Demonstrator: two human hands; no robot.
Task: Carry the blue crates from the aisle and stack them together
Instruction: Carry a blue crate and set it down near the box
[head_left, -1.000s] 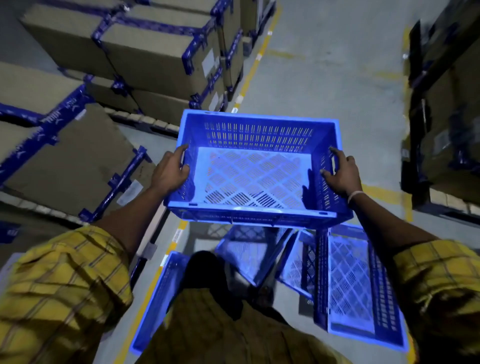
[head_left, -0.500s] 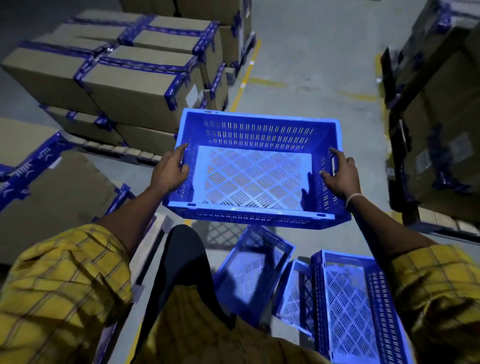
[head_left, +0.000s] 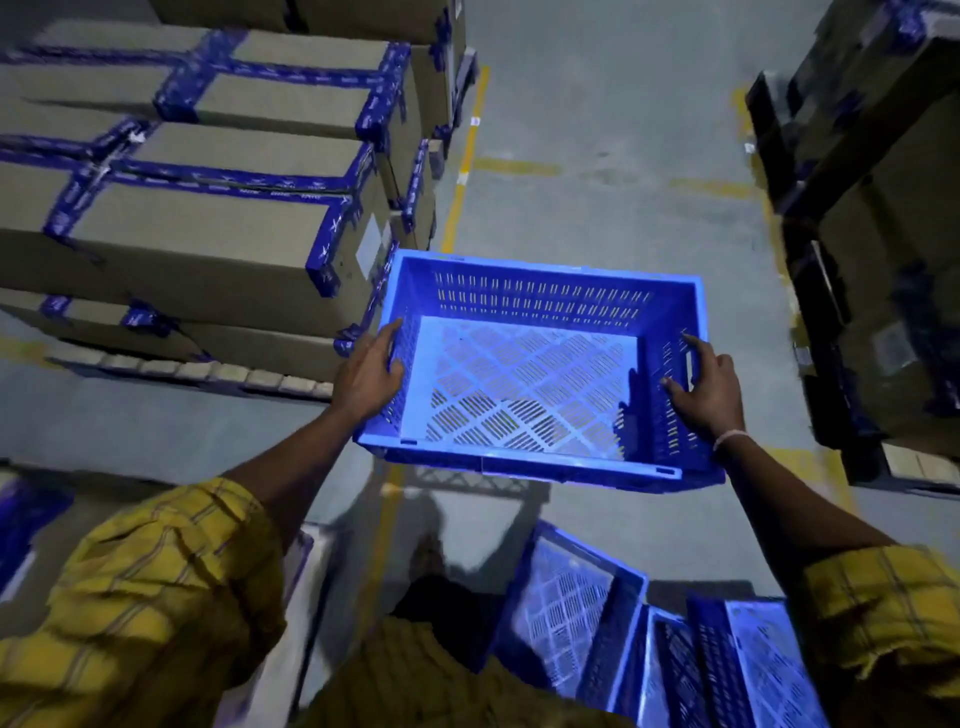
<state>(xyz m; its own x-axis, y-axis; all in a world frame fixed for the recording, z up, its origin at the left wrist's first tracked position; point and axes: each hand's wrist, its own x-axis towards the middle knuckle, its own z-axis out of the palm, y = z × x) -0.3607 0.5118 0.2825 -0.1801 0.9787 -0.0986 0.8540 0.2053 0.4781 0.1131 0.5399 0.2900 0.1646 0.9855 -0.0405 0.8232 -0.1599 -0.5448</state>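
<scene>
Beyond our grip the grey warehouse floor runs ahead as an aisle marked with yellow lines. To the left of our left hand stands a pallet stack of cardboard boxes bound with blue tape; to the right of our right hand rise dark racks with more boxes, too dim to read.

Between our two hands we hold a blue crate, open side up, clear of the floor and roughly level, its far wall slotted and its bottom a pale lattice. Below and nearer to us than the grip, more blue crates lie tipped on the floor, leaning against one another toward the right.

Our yellow checked sleeves frame the lower edges. Our left hand clasps the crate's left wall, thumb hooked inside over the rim, the remaining fingers hidden outside. Our right hand grips the right wall, fingers spread on its inner face near the handle slot. A pale band circles the right wrist.
</scene>
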